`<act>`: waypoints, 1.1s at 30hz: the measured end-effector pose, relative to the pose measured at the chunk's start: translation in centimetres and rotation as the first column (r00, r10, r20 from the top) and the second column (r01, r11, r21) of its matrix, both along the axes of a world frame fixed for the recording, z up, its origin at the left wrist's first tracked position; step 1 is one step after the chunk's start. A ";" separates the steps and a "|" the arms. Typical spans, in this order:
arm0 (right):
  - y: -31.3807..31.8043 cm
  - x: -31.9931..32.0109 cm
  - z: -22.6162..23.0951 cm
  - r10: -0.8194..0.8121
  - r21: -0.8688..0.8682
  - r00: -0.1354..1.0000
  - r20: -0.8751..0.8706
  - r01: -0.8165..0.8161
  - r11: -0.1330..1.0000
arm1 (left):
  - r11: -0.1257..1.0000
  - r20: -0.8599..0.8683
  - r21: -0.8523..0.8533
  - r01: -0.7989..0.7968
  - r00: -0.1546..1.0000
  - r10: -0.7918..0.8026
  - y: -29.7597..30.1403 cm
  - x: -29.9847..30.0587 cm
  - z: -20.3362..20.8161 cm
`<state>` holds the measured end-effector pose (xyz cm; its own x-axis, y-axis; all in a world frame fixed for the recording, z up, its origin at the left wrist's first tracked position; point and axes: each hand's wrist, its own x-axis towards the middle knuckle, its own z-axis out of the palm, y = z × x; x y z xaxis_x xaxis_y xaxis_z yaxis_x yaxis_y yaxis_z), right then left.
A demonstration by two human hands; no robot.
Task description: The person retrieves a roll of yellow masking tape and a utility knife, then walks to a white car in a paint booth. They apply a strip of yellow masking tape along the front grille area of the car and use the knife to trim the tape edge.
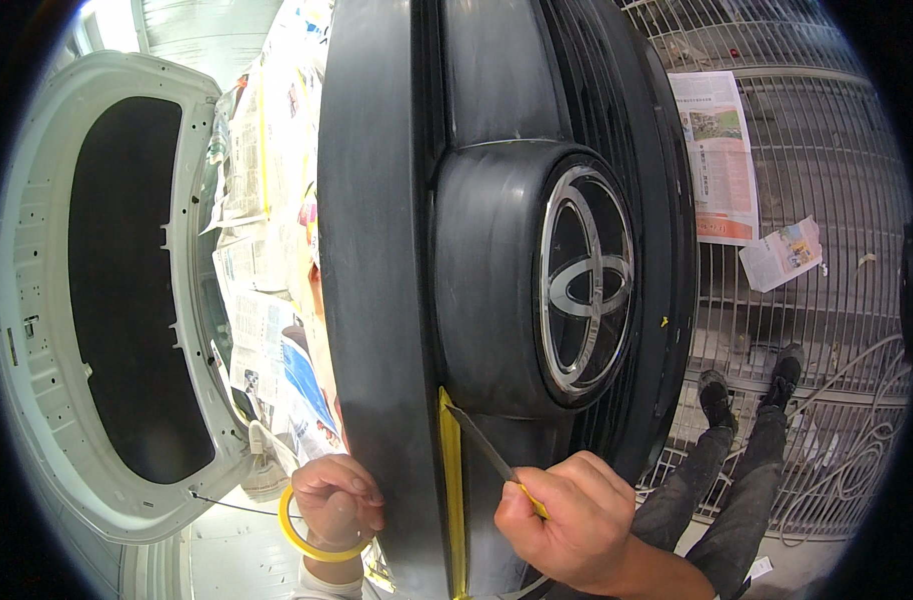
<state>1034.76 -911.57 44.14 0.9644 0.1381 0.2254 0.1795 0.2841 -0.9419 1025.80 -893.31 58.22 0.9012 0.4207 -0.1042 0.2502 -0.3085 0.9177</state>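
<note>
A black car front panel (377, 250) with a chrome oval emblem (587, 285) fills the middle. Yellow masking tape (454, 500) runs along the groove below the emblem's raised mount. In my right hand (572, 520), closed in a fist, is a thin flat-bladed tool (487, 447) with some yellow at its grip. Its tip meets the tape's upper end at the groove. My left hand (339, 498) is at the panel's left edge, fingers curled; whatever they may pinch is hidden. A yellow tape roll (289, 530) loops around that hand near the wrist.
Newspaper sheets (242, 260) cover the area left of the panel. A pale open liftgate (37, 290) with a dark window stands farther left. On the right are a metal floor grating (807, 180), newspaper (722, 170), coiled hose (857, 460) and my shoes (717, 402).
</note>
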 end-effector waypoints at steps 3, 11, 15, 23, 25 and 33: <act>-0.1 0.1 0.1 0.013 0.023 1.000 -0.020 -0.013 1.000 | 1.000 -0.005 0.003 -0.001 1.000 0.001 0.0 0.0 0.0; -0.1 0.1 0.2 0.030 0.036 0.999 -0.026 -0.029 0.999 | 1.000 0.003 -0.005 0.004 1.000 -0.004 0.1 0.0 0.0; 0.0 0.0 0.2 0.033 0.053 0.999 -0.026 -0.031 0.998 | 1.000 0.004 -0.008 0.000 1.000 0.000 0.1 0.0 0.0; 0.0 0.2 0.2 0.021 0.001 0.999 -0.033 -0.020 1.000 | 1.000 0.003 -0.009 0.005 1.000 -0.005 0.1 0.1 0.0; 0.0 0.2 0.3 0.023 -0.019 0.999 -0.035 -0.024 1.000 | 1.000 0.001 -0.009 0.013 1.000 -0.013 0.1 0.1 0.0; -0.2 0.3 0.2 0.121 -0.102 0.984 -0.134 -0.135 0.986 | 1.000 -0.006 -0.007 -0.024 1.000 0.024 -0.2 0.2 0.0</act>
